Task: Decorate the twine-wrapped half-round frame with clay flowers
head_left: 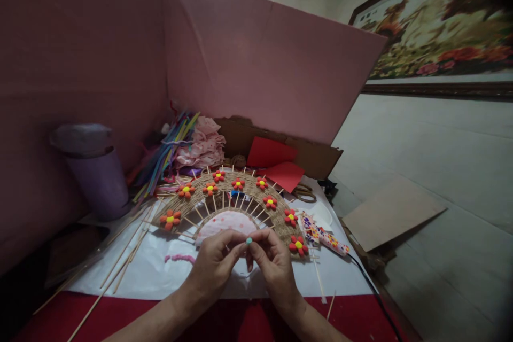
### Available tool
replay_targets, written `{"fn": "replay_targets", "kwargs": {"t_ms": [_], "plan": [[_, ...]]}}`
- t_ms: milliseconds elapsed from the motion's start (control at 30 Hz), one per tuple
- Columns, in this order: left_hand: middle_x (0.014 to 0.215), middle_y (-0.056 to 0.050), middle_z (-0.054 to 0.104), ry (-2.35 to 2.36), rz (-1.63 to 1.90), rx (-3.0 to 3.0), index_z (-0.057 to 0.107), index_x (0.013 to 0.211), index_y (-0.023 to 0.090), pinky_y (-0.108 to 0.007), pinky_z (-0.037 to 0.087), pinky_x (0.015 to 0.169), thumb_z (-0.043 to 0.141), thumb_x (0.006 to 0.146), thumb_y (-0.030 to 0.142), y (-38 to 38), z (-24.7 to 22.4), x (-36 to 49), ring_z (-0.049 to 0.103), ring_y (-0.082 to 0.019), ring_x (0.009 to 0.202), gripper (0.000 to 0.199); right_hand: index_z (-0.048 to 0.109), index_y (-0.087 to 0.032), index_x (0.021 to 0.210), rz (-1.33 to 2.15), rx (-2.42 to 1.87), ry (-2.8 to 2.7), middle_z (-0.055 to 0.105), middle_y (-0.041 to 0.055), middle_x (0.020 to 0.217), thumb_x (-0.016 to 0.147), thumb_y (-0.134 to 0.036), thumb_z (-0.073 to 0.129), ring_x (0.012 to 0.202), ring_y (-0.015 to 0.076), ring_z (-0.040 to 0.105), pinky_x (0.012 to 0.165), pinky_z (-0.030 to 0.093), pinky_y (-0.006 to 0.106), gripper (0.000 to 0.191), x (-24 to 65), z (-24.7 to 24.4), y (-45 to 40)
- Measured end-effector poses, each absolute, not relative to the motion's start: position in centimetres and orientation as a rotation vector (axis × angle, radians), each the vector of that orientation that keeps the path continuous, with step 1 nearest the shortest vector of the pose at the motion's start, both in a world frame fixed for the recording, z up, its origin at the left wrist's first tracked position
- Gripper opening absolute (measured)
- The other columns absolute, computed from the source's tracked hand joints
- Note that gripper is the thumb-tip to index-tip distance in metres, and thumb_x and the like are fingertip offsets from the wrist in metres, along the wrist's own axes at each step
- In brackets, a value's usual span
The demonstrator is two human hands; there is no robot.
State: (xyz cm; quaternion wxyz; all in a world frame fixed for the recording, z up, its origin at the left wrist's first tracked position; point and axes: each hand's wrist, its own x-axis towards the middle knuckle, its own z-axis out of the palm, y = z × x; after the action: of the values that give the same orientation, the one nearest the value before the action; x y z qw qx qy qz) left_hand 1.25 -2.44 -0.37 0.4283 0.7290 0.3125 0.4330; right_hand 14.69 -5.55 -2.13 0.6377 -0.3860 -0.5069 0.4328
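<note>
My left hand (218,259) and my right hand (274,262) meet over the front of the table, fingertips pinched together. Between them sits a small teal-green piece (249,241), its exact kind too small to make out. Just beyond lies a fan-shaped craft (192,204) of woven twine on thin sticks, with red and orange flowers with yellow centres along its arc. A half-round of pink dotted cloth (228,223) fills its inner part, partly hidden by my hands. A short pink fuzzy strip (179,258) rests left of my left hand.
Thin wooden sticks (127,259) lie at the left, near a purple bin (98,181). Pipe cleaners (170,144), pink cloth (204,141), red sheets (282,173) and scissors (304,192) are at the back. A flower-patterned glue gun (331,242) trails a black cord (371,283) at the right.
</note>
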Motion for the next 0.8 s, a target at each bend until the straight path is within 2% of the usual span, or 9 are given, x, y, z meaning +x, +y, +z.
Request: {"fn": "replay_targets", "kwargs": {"t_ms": [267,800], "plan": [[0.069,-0.003,0.065,0.700,1.154,1.875,0.063,0.079,0.016,-0.025,0.045,0.065,0.047,0.087,0.022,-2.74,-0.28,1.11,0.058,-0.013,0.065,0.019,0.058,-0.016,0.078,0.945,-0.924,-1.212,0.056,-0.0026,0.060,0.080,-0.030,0.063,0.051,0.0089,0.051,0.050,0.042,0.022,0.014,14.88,-1.74,-5.88],[0.069,-0.003,0.061,0.795,1.133,2.130,0.058,0.077,0.016,-0.025,0.040,0.063,0.042,0.088,0.019,-2.67,-0.83,0.94,0.055,-0.013,0.065,0.019,0.060,-0.016,0.078,1.002,-0.898,-1.166,0.059,-0.0026,0.057,0.080,-0.031,0.063,0.044,0.0082,0.051,0.044,0.041,0.020,0.016,14.77,-1.99,-5.75]]}}
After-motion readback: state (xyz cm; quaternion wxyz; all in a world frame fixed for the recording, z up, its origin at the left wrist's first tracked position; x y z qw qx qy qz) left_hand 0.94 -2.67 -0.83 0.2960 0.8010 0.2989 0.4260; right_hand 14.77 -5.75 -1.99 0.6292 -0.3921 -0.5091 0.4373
